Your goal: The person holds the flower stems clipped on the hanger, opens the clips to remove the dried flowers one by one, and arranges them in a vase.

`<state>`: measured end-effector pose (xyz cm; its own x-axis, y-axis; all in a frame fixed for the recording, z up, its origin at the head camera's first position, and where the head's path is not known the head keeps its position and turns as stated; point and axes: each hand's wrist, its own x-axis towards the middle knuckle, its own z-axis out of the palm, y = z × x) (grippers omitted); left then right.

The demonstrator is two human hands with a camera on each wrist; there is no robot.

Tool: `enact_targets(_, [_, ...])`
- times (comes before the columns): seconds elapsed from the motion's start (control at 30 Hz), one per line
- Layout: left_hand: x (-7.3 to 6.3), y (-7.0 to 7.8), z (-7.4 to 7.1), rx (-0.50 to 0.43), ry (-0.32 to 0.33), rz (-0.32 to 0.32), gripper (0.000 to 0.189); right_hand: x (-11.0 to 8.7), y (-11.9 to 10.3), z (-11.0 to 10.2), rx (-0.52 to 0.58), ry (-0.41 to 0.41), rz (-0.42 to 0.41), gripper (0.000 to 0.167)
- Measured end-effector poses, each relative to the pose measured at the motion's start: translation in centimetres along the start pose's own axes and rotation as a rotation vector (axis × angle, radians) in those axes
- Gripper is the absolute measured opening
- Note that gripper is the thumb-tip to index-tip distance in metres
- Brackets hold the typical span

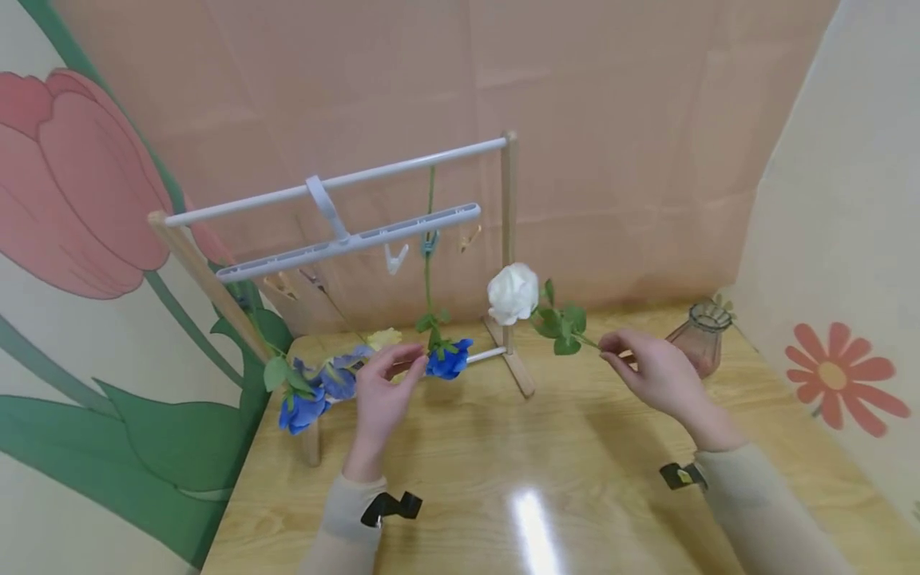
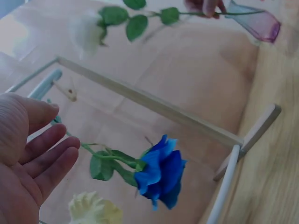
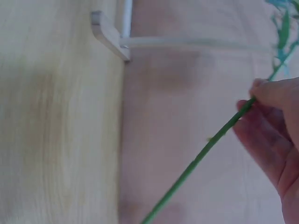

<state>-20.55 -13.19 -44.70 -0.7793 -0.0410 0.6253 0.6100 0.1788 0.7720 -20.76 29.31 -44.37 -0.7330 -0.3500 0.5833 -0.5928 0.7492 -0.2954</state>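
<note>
From here I have my right hand (image 1: pixel 657 375) pinching the white rose (image 1: pixel 513 293) by its stem (image 3: pixel 191 167), toward the worktop's (image 1: pixel 589 471) far edge beside the rack (image 1: pixel 509 216), my left hand (image 1: pixel 388 395), thumb and fingers apart, near a hanging blue rose (image 1: pixel 449 361).

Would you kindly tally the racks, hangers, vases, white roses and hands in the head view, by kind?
Rack: 1
Hanger: 1
Vase: 1
White rose: 1
Hands: 2 (left hand, right hand)
Total: 6
</note>
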Motion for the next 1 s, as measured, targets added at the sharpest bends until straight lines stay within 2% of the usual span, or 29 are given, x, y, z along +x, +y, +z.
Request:
enact_targets(0.23, [-1.1,-1.0,0.2,0.007,-0.012,-0.079,0.017,0.1,1.6,-2.1,0.179,0.318,0.108,0.023])
enact_targets(0.37, [-1.6,-1.0,0.1,0.029,0.016,-0.079,0.018,0.7,2.1,-4.1,0.338,0.506,0.259,0.017])
enact_targets(0.47, [-1.8,-0.8,0.3,0.044,0.04,-0.076,0.018,1.3,2.8,-6.0,0.393,0.66,0.374,0.018])
enact_targets(0.53, [-1.9,-0.7,0.4,0.049,0.048,-0.075,0.018,1.7,3.3,-7.2,0.377,0.761,0.425,0.019])
enact_targets(0.67, [-2.0,-0.6,0.3,0.06,0.039,-0.067,0.017,2.2,3.8,-8.9,0.437,0.933,0.517,0.018])
enact_targets(0.77, [-2.1,-0.7,0.2,0.059,0.027,-0.057,0.018,2.3,4.0,-9.6,0.447,1.007,0.581,0.018])
enact_targets(0.8, [-2.1,-0.8,0.1,0.055,0.024,-0.053,0.018,2.4,4.1,-9.8,0.414,1.012,0.604,0.018])
enact_targets(0.87, [-2.1,-1.1,-0.1,0.042,0.022,-0.051,0.018,2.6,4.4,-10.0,0.45,1.041,0.627,0.018])
enact_targets(1.0, [-2.1,-1.3,-0.3,0.036,0.023,-0.054,0.017,3.3,5.0,-10.3,0.49,1.081,0.625,0.016])
